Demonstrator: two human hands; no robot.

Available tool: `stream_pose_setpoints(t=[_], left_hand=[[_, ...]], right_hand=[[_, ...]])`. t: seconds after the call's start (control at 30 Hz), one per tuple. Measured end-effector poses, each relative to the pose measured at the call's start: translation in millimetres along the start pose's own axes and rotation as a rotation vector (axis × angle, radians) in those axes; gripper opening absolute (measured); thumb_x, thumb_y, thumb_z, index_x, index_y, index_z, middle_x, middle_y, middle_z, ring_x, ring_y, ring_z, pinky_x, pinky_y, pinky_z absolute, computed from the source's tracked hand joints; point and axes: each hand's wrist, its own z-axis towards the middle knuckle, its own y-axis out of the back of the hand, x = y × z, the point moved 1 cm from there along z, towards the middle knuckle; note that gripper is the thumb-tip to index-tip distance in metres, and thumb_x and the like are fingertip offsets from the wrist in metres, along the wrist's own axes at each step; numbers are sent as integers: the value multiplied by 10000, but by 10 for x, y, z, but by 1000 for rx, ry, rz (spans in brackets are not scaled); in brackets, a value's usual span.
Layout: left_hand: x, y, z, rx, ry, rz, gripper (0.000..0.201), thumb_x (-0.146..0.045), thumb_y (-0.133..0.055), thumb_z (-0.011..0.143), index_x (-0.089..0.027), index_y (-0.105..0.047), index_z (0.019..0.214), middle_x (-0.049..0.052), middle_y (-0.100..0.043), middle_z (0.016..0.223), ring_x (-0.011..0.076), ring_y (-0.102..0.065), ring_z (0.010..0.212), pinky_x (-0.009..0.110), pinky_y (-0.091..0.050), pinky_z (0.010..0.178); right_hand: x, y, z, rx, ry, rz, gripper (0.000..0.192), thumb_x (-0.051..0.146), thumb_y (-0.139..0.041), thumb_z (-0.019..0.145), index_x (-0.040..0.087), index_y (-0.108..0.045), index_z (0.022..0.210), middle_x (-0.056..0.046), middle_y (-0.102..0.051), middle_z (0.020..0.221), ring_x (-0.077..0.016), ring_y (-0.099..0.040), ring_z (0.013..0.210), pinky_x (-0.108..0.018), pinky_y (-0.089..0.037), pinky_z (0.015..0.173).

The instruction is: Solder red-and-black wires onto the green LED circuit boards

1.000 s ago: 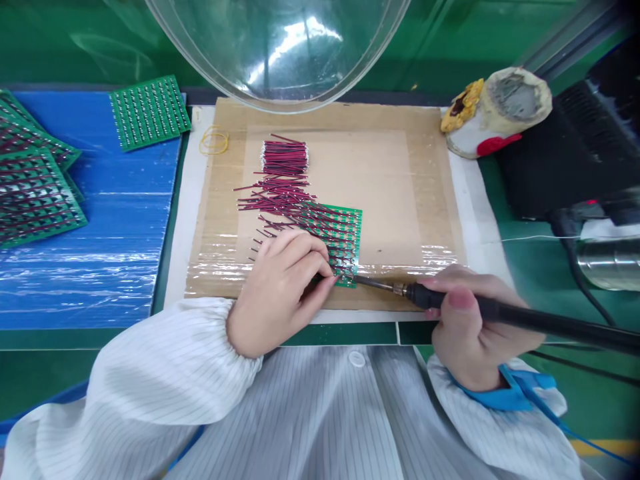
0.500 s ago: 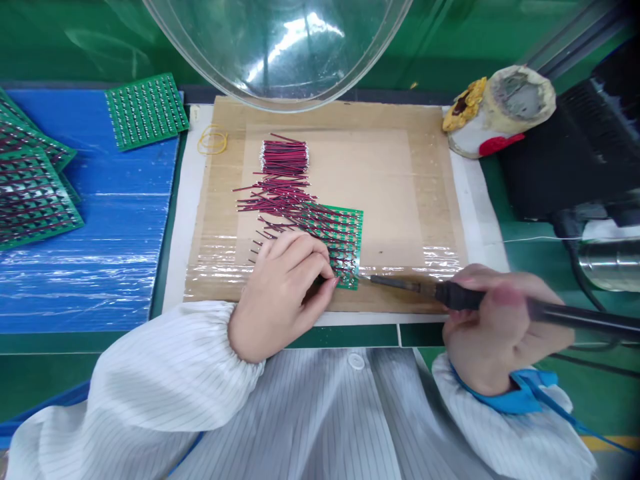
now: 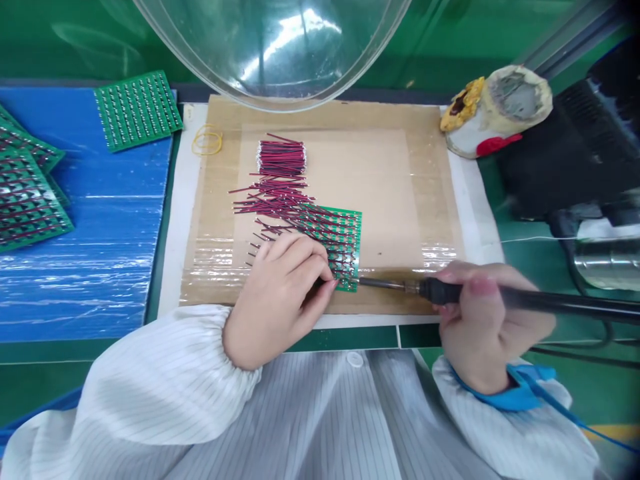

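Note:
A green circuit board (image 3: 356, 233) lies on the cardboard with rows of dark red and black wires (image 3: 320, 223) across it. My left hand (image 3: 283, 297) covers the board's lower left part. Its thumb and index finger are pinched on a wire at the board's lower edge, mostly hidden by the fingers. In my right hand (image 3: 483, 313) is a soldering iron (image 3: 440, 290), held by its black handle. The iron's tip reaches the board's lower right edge, just right of my left fingertips. A neat bundle of wires (image 3: 283, 158) lies above the board.
Wired boards (image 3: 30, 200) and another board (image 3: 140, 110) lie on a blue sheet (image 3: 115, 267) at left. A yellow rubber band (image 3: 207, 141) rests on the cardboard (image 3: 390, 167). Overhead hangs a clear round cover (image 3: 280, 60). At right stand a pot (image 3: 517, 100), black equipment (image 3: 550, 153) and a solder-coloured strand (image 3: 535, 239).
My right hand has moved left with the soldering iron, bringing its tip from beside the board to its edge. My left hand keeps its pinch at the board. The view has shifted slightly.

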Motion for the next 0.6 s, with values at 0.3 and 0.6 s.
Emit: stream_pose_setpoints(t=[0.3, 0.6], left_hand=[[-25, 8, 12, 15, 5, 9, 122, -206, -511, 932, -163, -567, 833, 31, -587, 989, 204, -495, 997, 398, -390, 892], [-85, 49, 44, 50, 39, 33, 128, -192, -494, 932, -160, -579, 842, 48, -576, 957, 220, -486, 992, 405, -398, 876]], right_hand=[[-43, -3, -45, 89, 28, -40, 217, 327, -591, 870, 200, -672, 714, 47, -584, 559, -62, -466, 395, -236, -338, 354], [-52, 89, 103, -155, -75, 76, 266, 366, -568, 843, 184, -583, 649, 33, -547, 561, -82, -458, 392, -237, -316, 345]])
